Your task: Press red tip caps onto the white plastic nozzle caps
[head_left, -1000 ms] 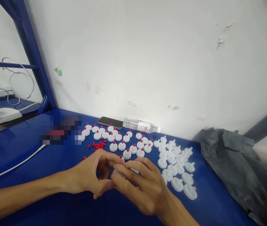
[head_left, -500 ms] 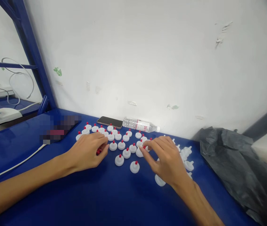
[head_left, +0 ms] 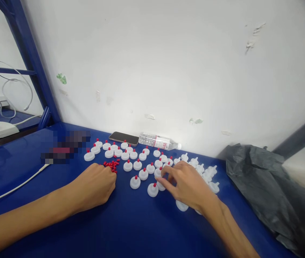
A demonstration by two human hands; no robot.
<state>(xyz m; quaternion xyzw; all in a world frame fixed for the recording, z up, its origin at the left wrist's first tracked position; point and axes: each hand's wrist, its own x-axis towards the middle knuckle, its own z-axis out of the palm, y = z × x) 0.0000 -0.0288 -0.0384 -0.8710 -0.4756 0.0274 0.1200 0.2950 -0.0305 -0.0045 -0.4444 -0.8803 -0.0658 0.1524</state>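
My left hand (head_left: 97,184) is closed, knuckles up, at the near edge of a pile of small red caps (head_left: 111,165). Its fingertips are hidden, so whatever they hold does not show. My right hand (head_left: 187,184) is curled, thumb and index finger bent down around a white round nozzle cap (head_left: 161,185) partly covered by the thumb. Just beside it sits a white nozzle cap with a red tip (head_left: 153,190). Several more red-tipped ones (head_left: 143,174) stand upright in loose rows between and beyond my hands. Plain white nozzle caps (head_left: 207,175) lie behind my right hand.
Along the wall lie a phone (head_left: 123,138) and a clear plastic bottle (head_left: 159,141) on its side. A blurred-out dark object (head_left: 66,147) with a white cable (head_left: 20,188) is at left. A black plastic bag (head_left: 262,186) covers the right side of the blue table (head_left: 131,229).
My left hand has drawn back toward me and turned knuckles up, uncovering the red caps. My right hand has shifted slightly nearer, and a white nozzle cap now shows under its thumb.
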